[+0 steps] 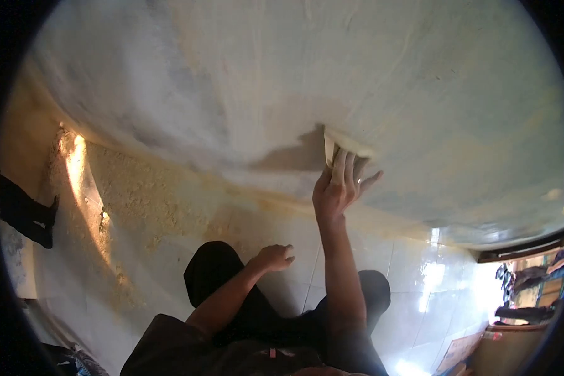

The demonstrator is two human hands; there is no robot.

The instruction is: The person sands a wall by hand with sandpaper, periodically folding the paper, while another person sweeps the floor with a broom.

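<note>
My right hand [338, 188] is raised to the wall [250, 81], its fingers pressing a pale, folded piece of sandpaper [346, 143] against the surface. One edge of the sheet stands out from the wall and casts a shadow to the left. A ring shows on one finger, and the outermost finger sticks out to the side. My left hand [274, 258] is loosely closed in front of my knee, away from the wall, with nothing visible in it. Patches of grey, white and beige cover the wall.
Pale dust and crumbs [138, 200] lie along the wall's foot on the tiled floor [413, 269]. A dark object [28, 210] is at the far left. Beyond the wall's end at right are assorted items [532, 276] and a brown box-like piece [507, 351].
</note>
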